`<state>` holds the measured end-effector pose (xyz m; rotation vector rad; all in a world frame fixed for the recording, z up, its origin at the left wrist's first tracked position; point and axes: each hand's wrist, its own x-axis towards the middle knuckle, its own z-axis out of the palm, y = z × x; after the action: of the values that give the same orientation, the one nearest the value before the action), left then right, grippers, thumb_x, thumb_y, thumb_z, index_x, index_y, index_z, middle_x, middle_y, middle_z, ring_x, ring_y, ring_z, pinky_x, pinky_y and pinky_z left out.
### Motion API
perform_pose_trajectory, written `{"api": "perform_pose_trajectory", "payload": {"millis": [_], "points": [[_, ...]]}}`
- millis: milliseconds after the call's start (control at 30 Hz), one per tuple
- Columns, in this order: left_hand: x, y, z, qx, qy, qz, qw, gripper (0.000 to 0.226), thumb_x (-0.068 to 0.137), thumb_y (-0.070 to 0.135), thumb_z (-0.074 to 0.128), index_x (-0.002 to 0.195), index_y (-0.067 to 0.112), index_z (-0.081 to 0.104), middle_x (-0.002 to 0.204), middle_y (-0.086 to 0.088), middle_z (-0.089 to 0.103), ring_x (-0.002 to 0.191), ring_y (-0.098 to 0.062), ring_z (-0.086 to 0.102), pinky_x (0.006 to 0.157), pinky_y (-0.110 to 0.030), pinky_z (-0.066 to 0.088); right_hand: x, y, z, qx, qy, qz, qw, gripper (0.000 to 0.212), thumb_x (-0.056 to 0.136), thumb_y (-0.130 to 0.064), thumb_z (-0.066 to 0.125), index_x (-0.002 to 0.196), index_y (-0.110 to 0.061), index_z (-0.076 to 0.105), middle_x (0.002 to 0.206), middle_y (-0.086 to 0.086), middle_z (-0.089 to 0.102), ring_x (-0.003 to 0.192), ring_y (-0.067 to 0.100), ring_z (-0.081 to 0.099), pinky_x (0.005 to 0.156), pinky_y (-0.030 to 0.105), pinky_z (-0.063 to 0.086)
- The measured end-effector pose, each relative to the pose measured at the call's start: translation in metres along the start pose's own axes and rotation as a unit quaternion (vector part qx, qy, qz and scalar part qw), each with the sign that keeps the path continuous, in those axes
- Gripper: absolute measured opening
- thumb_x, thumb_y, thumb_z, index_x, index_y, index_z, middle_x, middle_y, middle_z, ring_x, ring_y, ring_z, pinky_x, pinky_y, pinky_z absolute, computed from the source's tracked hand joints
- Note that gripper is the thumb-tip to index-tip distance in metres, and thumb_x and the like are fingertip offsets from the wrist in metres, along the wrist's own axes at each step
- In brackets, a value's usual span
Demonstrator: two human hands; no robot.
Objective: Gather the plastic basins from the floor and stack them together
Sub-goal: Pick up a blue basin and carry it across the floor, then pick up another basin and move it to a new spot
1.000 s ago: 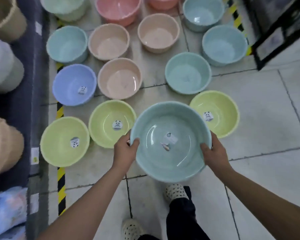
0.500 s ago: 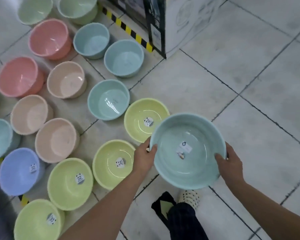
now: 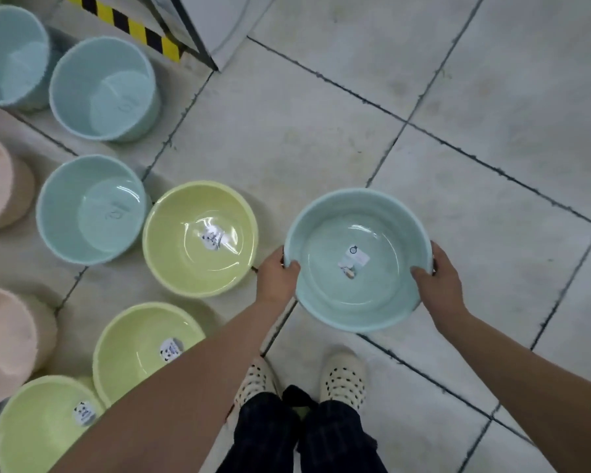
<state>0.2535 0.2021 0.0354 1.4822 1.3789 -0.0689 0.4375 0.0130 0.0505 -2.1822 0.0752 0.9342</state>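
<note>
- Left hand (image 3: 276, 277) clamped on the left rim of teal basin (image 3: 357, 259), thumb inside.
- Right hand (image 3: 439, 278) gripping the opposite rim.
- Held upright above tiled floor (image 3: 321, 131), clear of it.
- Just left: yellow-green basin (image 3: 200, 238) on the floor; more basins beyond.

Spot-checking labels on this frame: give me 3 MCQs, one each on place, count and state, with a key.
1. Where is the held teal basin relative to the nearest yellow-green basin?
A. To its right
B. Nested inside it
C. To its left

2. How many yellow-green basins are in view?
A. One
B. Three
C. Five

3. How is the held basin gripped?
A. Left hand only
B. Both hands on opposite rims
C. Not gripped, on the floor

Key: 1 A, it sits right of that basin, over bare tiles. 2 B, three lie along the lower left. 3 B, left hand and right hand clasp opposite rims.
</note>
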Motion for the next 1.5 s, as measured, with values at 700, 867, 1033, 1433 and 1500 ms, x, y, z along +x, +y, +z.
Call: {"api": "perform_pose_trajectory", "payload": {"millis": [700,867,1033,1433,1500], "points": [[0.133,-0.09,0.075,0.05,-0.019,0.102,0.993,0.03,0.091,0.009,0.053,0.117,0.016,0.065,0.098,-0.002,0.067,0.088,-0.02,0.062,0.07,-0.02,0.05,0.113,0.124,0.076,-0.02,0.037,-0.015,0.999,0.061,0.092,-0.01,0.056,0.147,-0.031,0.037,0.118,-0.007,0.055,0.103,0.016,0.053,0.088,0.03,0.046],[0.121,-0.061,0.036,-0.005,-0.022,0.01,1.0,0.045,0.093,0.02,0.06,0.137,0.013,0.055,0.126,-0.002,0.06,0.114,-0.016,0.058,0.103,-0.029,0.043,0.096,0.074,0.063,-0.148,0.066,-0.015,0.987,0.066,0.088,-0.022,0.062,0.148,-0.021,0.036,0.133,0.008,0.054,0.121,0.03,0.052,0.101,0.047,0.045],[0.085,-0.048,-0.053,-0.059,0.042,-0.004,0.997,0.03,0.09,0.007,0.053,0.113,0.02,0.065,0.113,0.002,0.066,0.082,-0.017,0.059,0.077,-0.028,0.047,0.051,-0.013,0.084,-0.236,-0.002,-0.117,0.965,0.054,0.092,-0.02,0.058,0.144,-0.018,0.043,0.136,0.009,0.056,0.121,0.03,0.052,0.104,0.042,0.041],[0.006,-0.078,-0.247,-0.133,0.17,-0.131,0.967,0.029,0.092,0.011,0.055,0.12,0.012,0.062,0.118,-0.003,0.064,0.095,-0.014,0.058,0.074,-0.018,0.04,-0.075,-0.16,0.208,-0.278,-0.13,-0.125,0.943,0.052,0.093,-0.028,0.059,0.142,-0.02,0.044,0.138,0.008,0.054,0.123,0.027,0.051,0.106,0.043,0.038],[0.012,-0.093,-0.259,-0.133,0.173,-0.152,0.964,0.032,0.092,0.014,0.058,0.123,0.012,0.06,0.121,-0.006,0.063,0.094,-0.015,0.057,0.081,-0.021,0.039,-0.075,-0.166,0.228,-0.29,-0.133,-0.124,0.94,0.052,0.094,-0.027,0.058,0.143,-0.017,0.043,0.139,0.009,0.054,0.119,0.027,0.054,0.101,0.039,0.04]]}}
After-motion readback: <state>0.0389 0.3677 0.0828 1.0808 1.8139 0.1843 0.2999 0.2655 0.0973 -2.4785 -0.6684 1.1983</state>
